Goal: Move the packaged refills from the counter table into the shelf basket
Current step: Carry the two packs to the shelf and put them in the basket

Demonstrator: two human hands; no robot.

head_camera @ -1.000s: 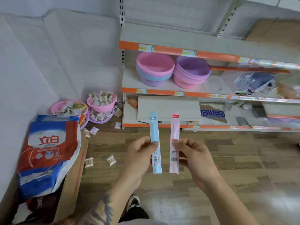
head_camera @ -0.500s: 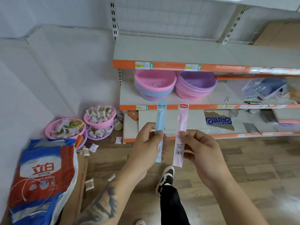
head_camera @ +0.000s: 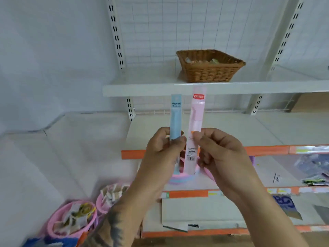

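Refill packets stand upright side by side in front of the shelving, a blue packet (head_camera: 175,118) pinched between thumb and fingers of the left hand (head_camera: 162,154) and a pink packet (head_camera: 195,125) pinched the same way by the right hand (head_camera: 224,154), the two packets close but apart. Above them, a brown wicker basket (head_camera: 210,72) sits on the white upper shelf (head_camera: 142,89), with some pale items inside that are too blurred to tell. Low at the left, pink bowls (head_camera: 71,221) hold small wrapped sachets.
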